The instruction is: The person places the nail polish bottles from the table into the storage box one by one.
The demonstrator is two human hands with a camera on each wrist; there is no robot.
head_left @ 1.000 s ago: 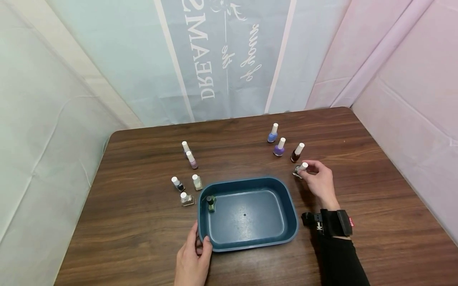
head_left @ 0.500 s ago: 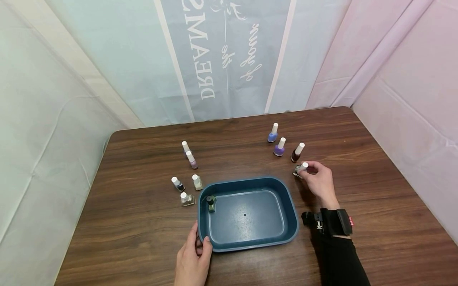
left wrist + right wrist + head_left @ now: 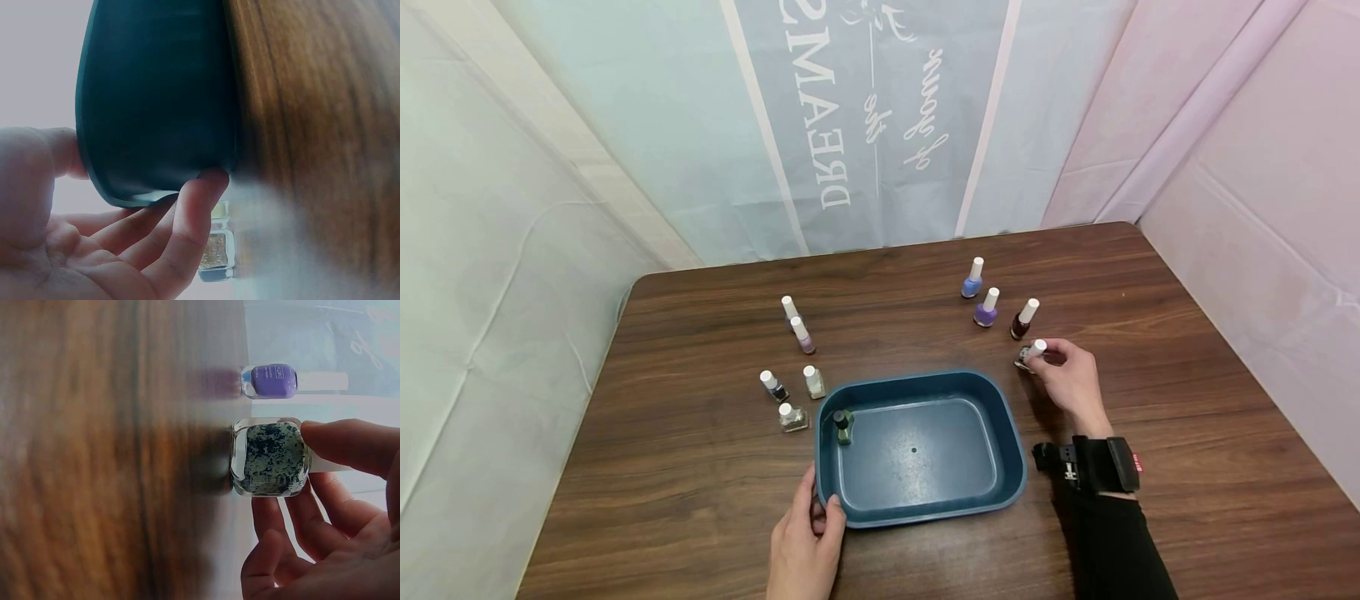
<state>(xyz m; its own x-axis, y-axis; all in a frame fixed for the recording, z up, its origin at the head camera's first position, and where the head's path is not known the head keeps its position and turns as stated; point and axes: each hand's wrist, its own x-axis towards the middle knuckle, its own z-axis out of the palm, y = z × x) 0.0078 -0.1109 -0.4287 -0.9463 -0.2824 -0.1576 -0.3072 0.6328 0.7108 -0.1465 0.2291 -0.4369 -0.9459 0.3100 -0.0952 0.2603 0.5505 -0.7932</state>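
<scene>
My left hand grips the near left corner of a dark blue-green plastic tray. In the left wrist view its thumb is at the rim and the fingers lie along the outer wall. A small green nail polish bottle with a dark cap lies inside the tray at its left end. Right of the tray, my right hand pinches a speckled nail polish bottle near its white cap. That bottle stands on or very close to the table; I cannot tell whether it touches.
Beyond the right hand stand a dark nail polish, a purple one and a blue one. Several more white-capped bottles, including a glittery one, stand left of the tray. Fabric walls border the wooden table.
</scene>
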